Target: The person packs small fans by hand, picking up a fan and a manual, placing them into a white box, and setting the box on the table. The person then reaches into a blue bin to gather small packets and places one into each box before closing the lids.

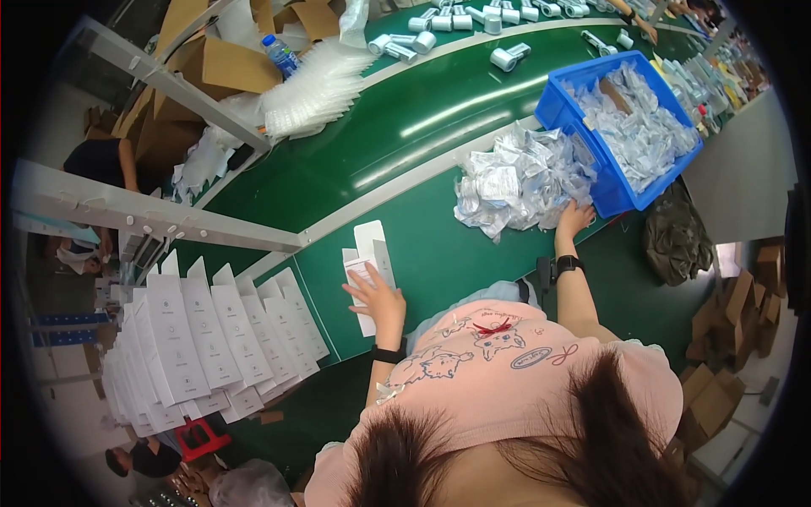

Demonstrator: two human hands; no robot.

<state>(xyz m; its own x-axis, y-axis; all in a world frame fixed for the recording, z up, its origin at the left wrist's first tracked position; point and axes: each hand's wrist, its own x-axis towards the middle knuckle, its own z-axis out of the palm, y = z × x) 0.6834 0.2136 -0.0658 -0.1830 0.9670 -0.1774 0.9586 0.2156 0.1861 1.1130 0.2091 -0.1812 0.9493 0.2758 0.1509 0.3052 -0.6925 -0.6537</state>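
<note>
My left hand (378, 302) lies with spread fingers on a small white carton (373, 242) with its flaps raised. Under those fingers is a white sheet with printed lines (359, 269), partly hidden by the hand. At the right, my right hand (576, 220) reaches to the near edge of a heap of small clear plastic packets (524, 182). Its fingers are stretched out against the packets, and none is plainly gripped. Touching the heap, a blue plastic bin (615, 201) stands tilted, full of more such packets (638, 127).
Stacked white cartons (182, 338) crowd the left table end by a metal frame (160, 203). Beyond the bench runs a green conveyor (405, 127) with silvery-grey devices (507, 57). Bubble-wrap sleeves (312, 97) and a bottle (280, 56) sit far left. Other people work nearby.
</note>
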